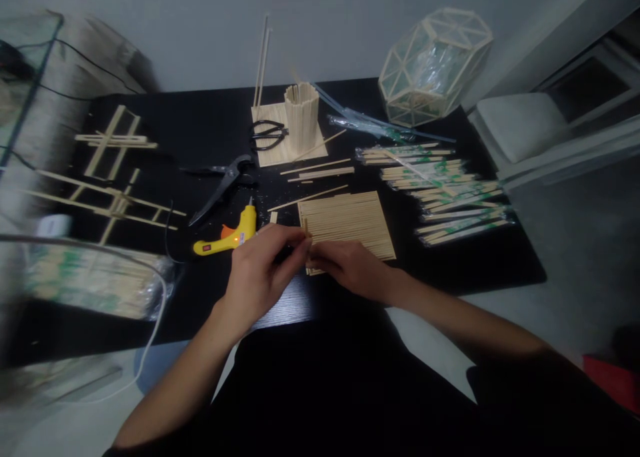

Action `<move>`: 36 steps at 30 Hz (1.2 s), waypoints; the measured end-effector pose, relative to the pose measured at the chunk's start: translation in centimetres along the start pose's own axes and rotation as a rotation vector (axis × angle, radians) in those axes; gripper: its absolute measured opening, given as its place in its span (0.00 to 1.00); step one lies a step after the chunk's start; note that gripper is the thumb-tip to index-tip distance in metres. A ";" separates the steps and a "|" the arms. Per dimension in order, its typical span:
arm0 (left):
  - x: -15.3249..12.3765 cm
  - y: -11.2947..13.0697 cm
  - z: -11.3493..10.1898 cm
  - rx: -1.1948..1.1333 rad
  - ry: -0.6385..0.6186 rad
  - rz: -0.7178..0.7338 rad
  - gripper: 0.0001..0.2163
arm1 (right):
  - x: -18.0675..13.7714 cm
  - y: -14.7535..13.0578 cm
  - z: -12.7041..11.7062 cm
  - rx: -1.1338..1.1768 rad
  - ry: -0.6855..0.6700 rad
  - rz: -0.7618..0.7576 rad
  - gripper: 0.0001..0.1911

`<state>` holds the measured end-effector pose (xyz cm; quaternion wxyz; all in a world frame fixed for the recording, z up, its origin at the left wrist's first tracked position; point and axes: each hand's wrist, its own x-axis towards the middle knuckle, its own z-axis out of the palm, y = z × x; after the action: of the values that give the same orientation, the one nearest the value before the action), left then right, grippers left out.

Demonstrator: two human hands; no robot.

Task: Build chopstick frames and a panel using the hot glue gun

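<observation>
At the left edge of a flat panel of wooden sticks (350, 217), my two hands meet with fingers pinched together. A short wooden stick (306, 226) pokes up from between the fingertips of my left hand (265, 263). My right hand (353, 268) lies over the panel's near part, its fingertips pressed against the same spot; what they pinch is hidden behind the fingers. Just left of my left hand is a yellow glue gun (245, 226) with a small orange light, lying on its side. A short stick piece (273, 217) lies beside it.
Behind stands a stick cup (303, 120) on a square stick base (270, 155), with black-handled scissors (269, 135). Pliers (225, 183) lie left. Wrapped chopsticks (440, 183) fill the right; stick frames (115, 203) and a bagged bundle (95, 277) lie left. A geometric glass-like container (430, 70) stands back right.
</observation>
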<state>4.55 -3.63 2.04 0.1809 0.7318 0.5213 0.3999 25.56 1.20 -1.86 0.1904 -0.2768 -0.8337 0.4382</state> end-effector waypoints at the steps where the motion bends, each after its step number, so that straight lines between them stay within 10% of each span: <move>1: 0.0 0.0 0.0 0.000 0.001 0.005 0.03 | 0.0 0.0 0.0 -0.002 -0.001 0.001 0.09; 36: -0.1 -0.3 0.1 0.011 0.003 0.021 0.02 | 0.0 0.2 0.2 -0.009 -0.002 -0.007 0.08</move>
<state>4.46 -3.64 1.75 0.1721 0.7376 0.5161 0.3999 25.55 1.20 -2.14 0.1898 -0.2741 -0.8368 0.4342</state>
